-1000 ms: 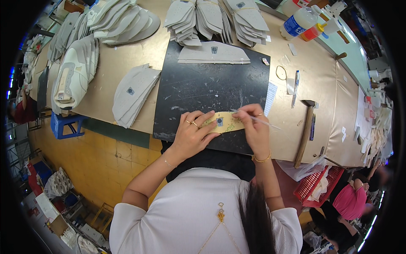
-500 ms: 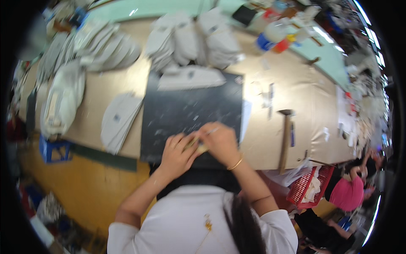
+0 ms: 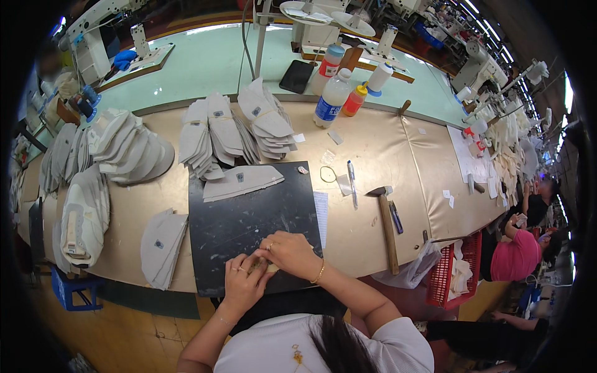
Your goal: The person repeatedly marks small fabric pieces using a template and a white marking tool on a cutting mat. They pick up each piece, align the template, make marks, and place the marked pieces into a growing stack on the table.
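Note:
Over the near part of a black board [image 3: 249,221], my left hand [image 3: 244,281] and my right hand [image 3: 290,253] meet with bent fingers. Between them is a small cream piece [image 3: 272,268], mostly covered by the fingers, so its kind cannot be made out. Both hands are closed around it, the right one pinching from above. At the board's far edge lies a flat grey fabric piece [image 3: 242,182] with a small dark mark. A fanned stack of similar grey pieces [image 3: 163,245] rests left of the board.
Banded grey stacks [image 3: 214,127] stand beyond the board; pale shoe uppers [image 3: 87,211] sit at the left. On the right lie a hammer [image 3: 387,230], a pen [image 3: 352,184] and a blue cutter [image 3: 395,217]. Bottles [image 3: 333,99] stand farther back. A red basket [image 3: 444,276] is beside the table.
My view has tilted up and sharpened, showing sewing machines beyond the table. Both hands stay together over the board around the cream piece, with the fingers slightly shifted.

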A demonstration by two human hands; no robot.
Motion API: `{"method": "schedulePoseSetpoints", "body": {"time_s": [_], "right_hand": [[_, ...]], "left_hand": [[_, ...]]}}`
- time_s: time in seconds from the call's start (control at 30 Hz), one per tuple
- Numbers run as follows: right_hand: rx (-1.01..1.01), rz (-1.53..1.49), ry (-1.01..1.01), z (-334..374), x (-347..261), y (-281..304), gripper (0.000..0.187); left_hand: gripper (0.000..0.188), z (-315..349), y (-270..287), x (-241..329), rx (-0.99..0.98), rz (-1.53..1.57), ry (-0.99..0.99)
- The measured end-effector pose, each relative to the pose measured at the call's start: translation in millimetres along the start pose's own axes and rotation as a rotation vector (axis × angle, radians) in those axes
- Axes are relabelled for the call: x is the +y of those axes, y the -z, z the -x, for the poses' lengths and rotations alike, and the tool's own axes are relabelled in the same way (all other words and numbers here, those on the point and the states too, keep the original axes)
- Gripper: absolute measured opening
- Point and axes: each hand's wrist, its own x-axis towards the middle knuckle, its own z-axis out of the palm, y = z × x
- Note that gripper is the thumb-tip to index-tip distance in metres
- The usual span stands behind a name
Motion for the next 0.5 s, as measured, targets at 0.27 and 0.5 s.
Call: {"method": "schedulePoseSetpoints", "body": {"time_s": [0.27,0.5], "right_hand": [[0.17,0.006,0.088,-4.8,2.7,-13.3,0.027],[0.315,-0.506,-0.271,-31.1,3.3,13.1,0.018]], "left_hand": [[0.028,0.4,-0.2,1.6,0.008,-0.018,0.001],[0.033,-1.0,0.5,-1.8,0.017,0.074,0.006]]}}
